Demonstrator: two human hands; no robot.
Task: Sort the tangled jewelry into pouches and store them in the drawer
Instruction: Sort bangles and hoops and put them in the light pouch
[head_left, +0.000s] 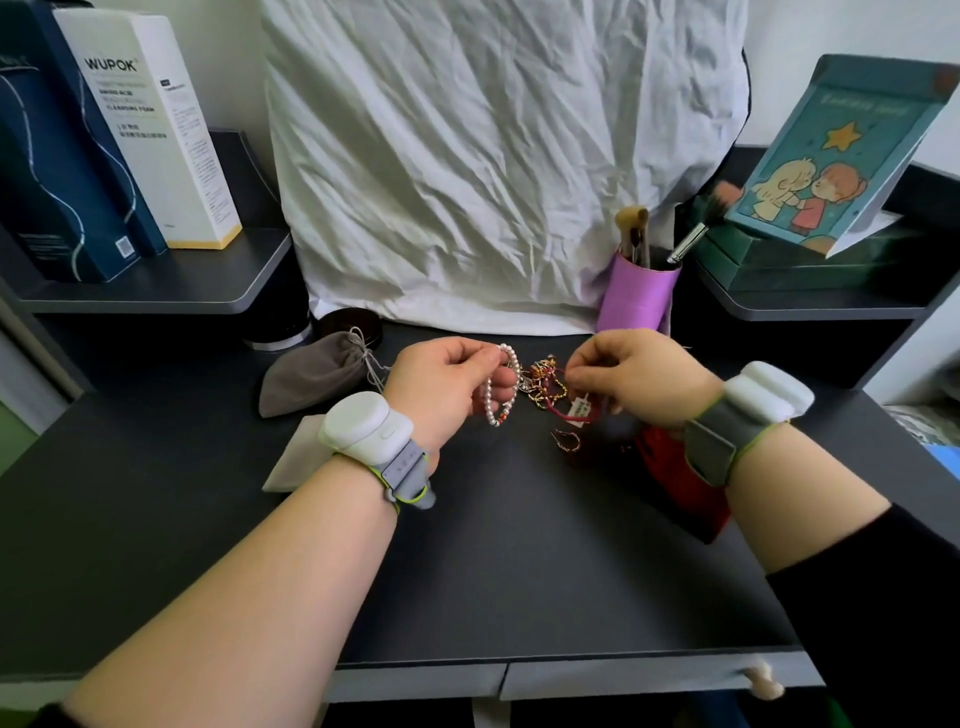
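My left hand (447, 384) pinches a white pearl bracelet (501, 387) and holds it just above the dark desk (519, 545). Its lower end carries a few red beads. My right hand (639, 379) pinches strands of a tangle of gold and red jewelry (545, 387) with a small white tag (581, 407). A small red-and-gold loop (566, 440) lies loose on the desk. A grey drawstring pouch (317, 371) lies at the left, a white pouch (298, 457) partly under my left wrist, a red pouch (675, 483) under my right wrist. The drawer front (649, 678) shows at the desk's near edge.
A purple cup (636, 296) with makeup brushes stands behind the jewelry, before a crumpled white cloth (493, 156). Boxes (145, 130) stand on the left shelf, a teal picture box (841, 156) on the right shelf. A dark round jar (350, 322) sits behind the grey pouch.
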